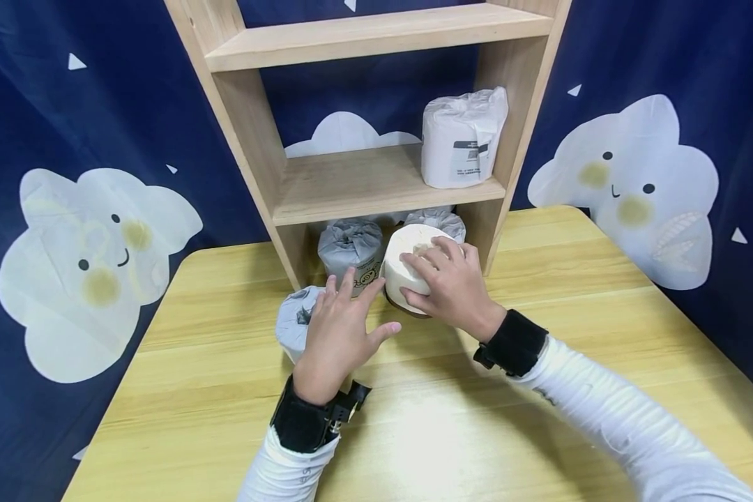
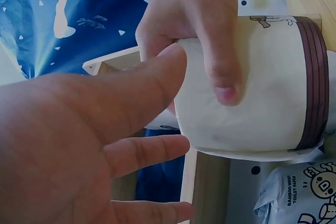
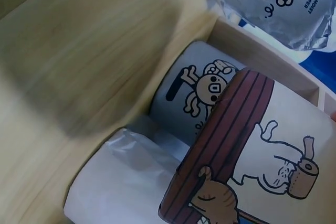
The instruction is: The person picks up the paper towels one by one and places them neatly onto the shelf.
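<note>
My right hand (image 1: 458, 289) grips a cream toilet paper roll (image 1: 397, 259) from above, its thumb on the near side and fingers over the top. In the right wrist view that roll (image 3: 273, 150) shows cartoon drawings and a brown striped band around its lower end. My left hand (image 1: 341, 328) is spread with fairly straight fingers just left of the roll, holding nothing. Beneath it, partly hidden, a grey-wrapped roll (image 1: 291, 328) stands on the table. The left wrist view has the left hand's fingers close to the cream roll (image 2: 262, 98), overlapping its edge.
A wooden shelf unit (image 1: 379, 35) stands at the table's back. Its lowest level holds a grey toilet paper roll (image 1: 346, 247) and another grey-wrapped roll (image 1: 438, 219) behind the cream one. A white-wrapped roll (image 1: 461, 150) sits on the middle shelf's right side.
</note>
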`<state>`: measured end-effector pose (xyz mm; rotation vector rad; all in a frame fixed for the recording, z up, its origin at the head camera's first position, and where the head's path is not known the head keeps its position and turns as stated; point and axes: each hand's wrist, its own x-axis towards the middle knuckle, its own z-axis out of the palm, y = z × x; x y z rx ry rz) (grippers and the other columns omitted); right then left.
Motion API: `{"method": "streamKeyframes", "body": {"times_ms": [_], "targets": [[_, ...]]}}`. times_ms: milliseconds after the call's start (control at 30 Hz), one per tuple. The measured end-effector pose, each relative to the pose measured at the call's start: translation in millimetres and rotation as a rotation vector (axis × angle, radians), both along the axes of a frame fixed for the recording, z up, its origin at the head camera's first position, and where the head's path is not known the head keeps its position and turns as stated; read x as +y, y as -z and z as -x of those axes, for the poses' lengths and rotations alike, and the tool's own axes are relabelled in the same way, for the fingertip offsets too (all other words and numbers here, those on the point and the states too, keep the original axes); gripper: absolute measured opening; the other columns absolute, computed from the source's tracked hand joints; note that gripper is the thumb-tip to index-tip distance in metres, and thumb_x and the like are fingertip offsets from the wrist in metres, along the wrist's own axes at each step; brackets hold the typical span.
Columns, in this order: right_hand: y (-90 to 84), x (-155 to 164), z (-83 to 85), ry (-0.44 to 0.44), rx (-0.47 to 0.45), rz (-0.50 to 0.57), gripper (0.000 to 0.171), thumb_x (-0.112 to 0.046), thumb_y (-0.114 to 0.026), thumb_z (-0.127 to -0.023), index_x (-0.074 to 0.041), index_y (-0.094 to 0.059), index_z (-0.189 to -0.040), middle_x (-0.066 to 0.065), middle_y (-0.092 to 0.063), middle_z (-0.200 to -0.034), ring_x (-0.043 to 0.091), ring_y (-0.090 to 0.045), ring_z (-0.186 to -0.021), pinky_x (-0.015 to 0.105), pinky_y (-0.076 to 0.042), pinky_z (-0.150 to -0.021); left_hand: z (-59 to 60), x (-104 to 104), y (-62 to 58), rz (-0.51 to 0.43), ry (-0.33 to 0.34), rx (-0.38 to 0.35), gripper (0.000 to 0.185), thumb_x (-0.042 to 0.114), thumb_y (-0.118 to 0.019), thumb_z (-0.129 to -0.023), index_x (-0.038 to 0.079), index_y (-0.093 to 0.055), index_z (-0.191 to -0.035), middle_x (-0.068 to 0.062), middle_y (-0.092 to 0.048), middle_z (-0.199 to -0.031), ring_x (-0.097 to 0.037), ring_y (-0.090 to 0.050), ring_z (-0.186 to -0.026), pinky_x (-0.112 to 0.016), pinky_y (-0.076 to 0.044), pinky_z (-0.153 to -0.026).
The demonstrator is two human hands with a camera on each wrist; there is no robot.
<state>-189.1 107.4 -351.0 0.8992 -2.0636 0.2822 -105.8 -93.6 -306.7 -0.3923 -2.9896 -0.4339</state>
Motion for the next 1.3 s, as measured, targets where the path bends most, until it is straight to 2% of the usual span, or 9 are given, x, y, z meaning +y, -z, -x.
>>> {"method": "streamKeyframes", "body": {"times_ms": [333, 633, 833, 1000, 1300], "targets": [[-9.7, 3, 0.1, -0.014, 0.015, 0.017, 0.052, -0.041, -0.08, -0.072, -0.011, -0.068, -0.114, 0.012, -0.068, -0.099, 0.042, -0.054, -0.108, 0.056, -0.04, -0.075, -0.1, 0, -0.7, 0.009, 0.003, -0.003, 0.071, 0.055, -0.067, -0.085, 0.021, -0.048, -0.145, -0.024, -0.028, -0.153, -0.051, -0.024, -0.137, -0.06, -0.023, -0.11], [-19.8, 6, 1.2, -0.003, 0.03, -0.009, 0.052, -0.043, -0.077, -0.074, -0.011, -0.068, -0.115, 0.011, -0.069, -0.1, 0.04, -0.055, -0.108, 0.054, -0.041, -0.075, -1.4, 0, 0.1, 0.007, 0.01, 0.007, 0.071, 0.055, -0.067, -0.085, 0.022, -0.048, -0.144, -0.025, -0.029, -0.153, -0.052, -0.025, -0.137, -0.059, -0.024, -0.109], [-28.8, 7, 3.7, -0.034, 0.045, -0.001, 0.053, -0.042, -0.079, -0.072, -0.011, -0.069, -0.113, 0.01, -0.069, -0.099, 0.038, -0.056, -0.105, 0.053, -0.039, -0.073, -1.2, 1, -0.2, 0.007, 0.007, -0.006, 0.071, 0.055, -0.067, -0.085, 0.023, -0.047, -0.145, -0.024, -0.028, -0.153, -0.051, -0.024, -0.138, -0.059, -0.023, -0.11], [-35.4, 9, 4.7, -0.06, 0.046, -0.005, 0.05, -0.042, -0.077, -0.074, -0.011, -0.069, -0.113, 0.011, -0.069, -0.098, 0.039, -0.055, -0.105, 0.054, -0.038, -0.075, -1.1, 2, -0.2, 0.01, 0.003, -0.02, 0.071, 0.055, -0.066, -0.086, 0.023, -0.046, -0.145, -0.024, -0.026, -0.154, -0.05, -0.022, -0.138, -0.059, -0.022, -0.111], [-43.8, 9, 4.8, -0.067, 0.076, -0.008, 0.052, -0.042, -0.079, -0.073, -0.011, -0.069, -0.113, 0.011, -0.069, -0.098, 0.04, -0.056, -0.104, 0.054, -0.039, -0.074, -2.0, 3, -0.1, 0.008, 0.003, -0.033, 0.071, 0.055, -0.066, -0.086, 0.024, -0.045, -0.147, -0.024, -0.025, -0.154, -0.049, -0.02, -0.139, -0.058, -0.02, -0.112]]}}
